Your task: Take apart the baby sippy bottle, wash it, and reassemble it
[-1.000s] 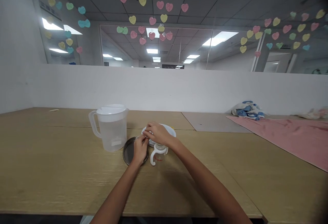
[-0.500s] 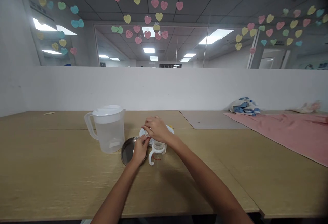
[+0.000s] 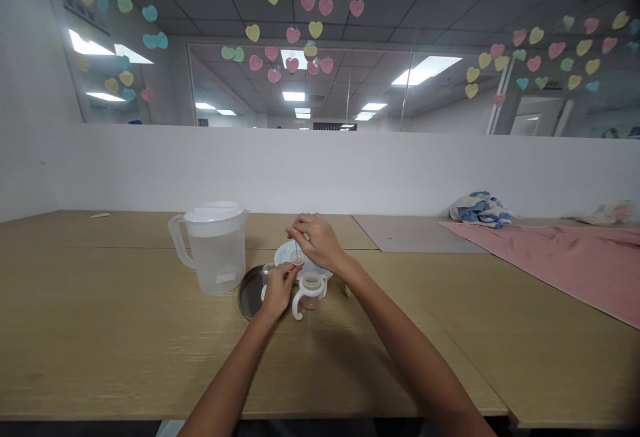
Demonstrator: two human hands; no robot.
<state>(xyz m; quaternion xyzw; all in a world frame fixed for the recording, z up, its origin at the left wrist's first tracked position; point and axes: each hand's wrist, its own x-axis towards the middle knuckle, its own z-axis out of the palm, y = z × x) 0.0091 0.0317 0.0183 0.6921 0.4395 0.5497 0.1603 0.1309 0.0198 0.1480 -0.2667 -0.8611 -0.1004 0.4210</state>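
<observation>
My left hand (image 3: 279, 288) pinches a small translucent round piece (image 3: 297, 259) by its edge. Above it, my right hand (image 3: 317, 242) is closed on the top of a thin dark stick (image 3: 296, 248), whose lower end meets the round piece. Whether the stick passes through it I cannot tell. Just below my hands a clear baby bottle (image 3: 310, 302) with white handles stands upright, its neck uncovered. Behind the hands lies a white plate (image 3: 283, 252), partly hidden. A dark round metal tray (image 3: 250, 297), holding small clear and white parts, sits left of my left hand.
A lidded translucent pitcher (image 3: 220, 250) with liquid in it stands to the left. A small green thing (image 3: 347, 290) shows beside my right forearm. Farther right are a pink cloth (image 3: 555, 257) and a crumpled blue-and-white cloth (image 3: 481, 210) by the wall.
My right hand has risen away from my left, and the thin stick now shows between them. The bottle's neck and more of the plate have come into sight.
</observation>
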